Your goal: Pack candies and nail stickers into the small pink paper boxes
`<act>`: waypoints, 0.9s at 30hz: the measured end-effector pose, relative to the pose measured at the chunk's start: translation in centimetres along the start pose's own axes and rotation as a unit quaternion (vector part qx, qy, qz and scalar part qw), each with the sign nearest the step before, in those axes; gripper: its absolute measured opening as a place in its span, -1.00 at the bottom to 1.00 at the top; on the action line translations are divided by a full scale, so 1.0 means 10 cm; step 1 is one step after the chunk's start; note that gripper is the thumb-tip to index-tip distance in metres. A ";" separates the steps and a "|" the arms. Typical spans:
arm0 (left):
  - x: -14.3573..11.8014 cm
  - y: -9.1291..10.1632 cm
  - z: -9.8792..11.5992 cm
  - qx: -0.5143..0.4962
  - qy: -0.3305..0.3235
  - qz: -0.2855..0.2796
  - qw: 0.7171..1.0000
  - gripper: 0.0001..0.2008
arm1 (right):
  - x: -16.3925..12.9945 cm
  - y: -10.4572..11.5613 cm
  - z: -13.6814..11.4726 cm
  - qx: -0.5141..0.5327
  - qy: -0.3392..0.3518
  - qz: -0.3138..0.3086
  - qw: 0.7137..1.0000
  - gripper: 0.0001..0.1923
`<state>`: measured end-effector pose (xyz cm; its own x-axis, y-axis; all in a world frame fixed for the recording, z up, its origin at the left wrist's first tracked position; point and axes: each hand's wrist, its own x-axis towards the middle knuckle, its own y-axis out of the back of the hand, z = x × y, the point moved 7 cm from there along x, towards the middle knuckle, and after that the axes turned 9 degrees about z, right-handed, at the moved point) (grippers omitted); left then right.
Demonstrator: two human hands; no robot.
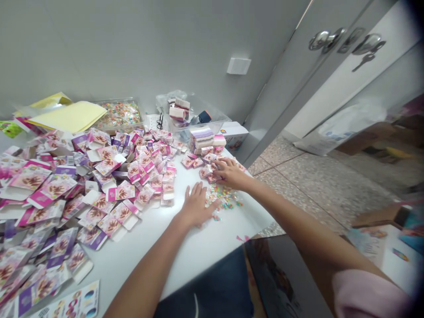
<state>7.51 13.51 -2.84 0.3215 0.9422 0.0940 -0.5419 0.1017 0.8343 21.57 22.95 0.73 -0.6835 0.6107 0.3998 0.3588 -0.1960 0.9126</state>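
Note:
My left hand (197,205) lies palm down on the white table (185,254), its fingers spread beside a scatter of small multicoloured pieces (228,198). To its right, my right hand (230,173) stretches over several small pink-and-white boxes (205,171) near the table's right edge. Its fingers are apart and their tips touch or hover over the boxes; no grip shows. A large heap of small printed cardboard boxes (111,192), pink, purple and white, covers the left of the table. Many of those have open flaps.
Along the wall stand a clear tray of colourful pieces (122,112), yellow sheets (71,115) and a clear plastic bin (212,121). Stacked bundles (202,138) and a white carton (233,132) are at the back right. A door (288,75) borders the table's right side.

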 end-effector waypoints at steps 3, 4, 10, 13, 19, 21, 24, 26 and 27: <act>0.02 0.02 0.01 0.003 -0.006 -0.024 1.000 -0.17 | 0.06 -0.06 0.04 0.016 0.002 0.002 1.000 -0.77; 0.03 0.04 0.02 0.008 -0.010 -0.022 1.000 -0.18 | 0.08 -0.07 0.05 0.028 0.006 -0.001 1.000 -0.78; 0.17 0.14 0.21 0.019 -0.055 0.024 0.998 -0.32 | 0.21 -0.03 0.10 0.105 0.020 -0.020 0.994 -0.69; 0.31 0.04 0.37 0.015 -0.099 0.025 0.995 -0.36 | 0.30 0.06 0.11 0.132 0.017 -0.019 0.991 -0.68; 0.45 -0.27 0.45 0.023 -0.100 0.001 0.995 -0.24 | 0.46 0.23 0.16 0.137 -0.012 0.021 0.990 -0.71; 0.41 -0.31 0.45 0.024 -0.100 -0.006 0.995 -0.22 | 0.51 0.22 0.18 0.131 -0.022 0.039 0.990 -0.73; 0.34 -0.29 0.48 0.025 -0.101 -0.009 0.995 -0.21 | 0.58 0.15 0.18 0.115 -0.038 0.060 0.991 -0.78; 0.30 -0.24 0.51 0.026 -0.102 -0.008 0.994 -0.22 | 0.58 0.15 0.18 0.097 -0.058 0.080 0.990 -0.77; 0.28 -0.21 0.52 0.025 -0.103 -0.007 0.994 -0.23 | 0.54 0.19 0.19 0.083 -0.075 0.097 0.989 -0.73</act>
<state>13.56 14.27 -1.52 0.4846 0.8545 0.1873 -0.4986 0.0939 0.8617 19.73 27.34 4.43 -0.4944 0.6826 0.5381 0.5826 -0.1992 0.7879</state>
